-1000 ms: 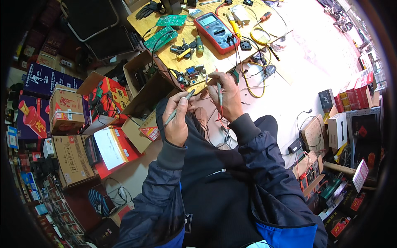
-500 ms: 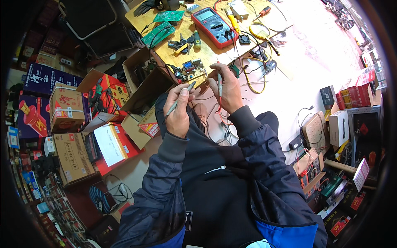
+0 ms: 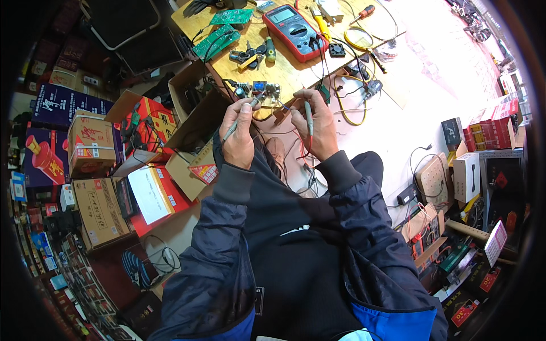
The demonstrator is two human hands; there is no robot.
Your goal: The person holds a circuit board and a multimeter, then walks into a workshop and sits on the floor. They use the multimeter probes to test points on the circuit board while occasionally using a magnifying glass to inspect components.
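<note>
My left hand (image 3: 239, 133) pinches a grey test probe (image 3: 230, 133), its front end close to a small circuit board (image 3: 263, 98) with a blue component, at the table's near edge. Whether the tip touches the board I cannot tell. A second grey test probe (image 3: 309, 117) with a red lead is gripped in my right hand (image 3: 316, 125), just right of the board. Its tip is hard to make out. Beyond both hands lies a red multimeter (image 3: 297, 33) with a grey face, leads plugged into its near end.
On the wooden table (image 3: 233, 77) lie green circuit boards (image 3: 219, 42), keys (image 3: 248, 57), a green-handled screwdriver (image 3: 270, 50), a small black fan (image 3: 336, 50) and a yellow cable (image 3: 358, 37). Open cardboard boxes (image 3: 190, 96) stand at the left, and cables hang over the near edge.
My left hand has moved forward and slightly left, bringing its probe up to the circuit board. My right hand has shifted slightly, its probe standing a little more to the right.
</note>
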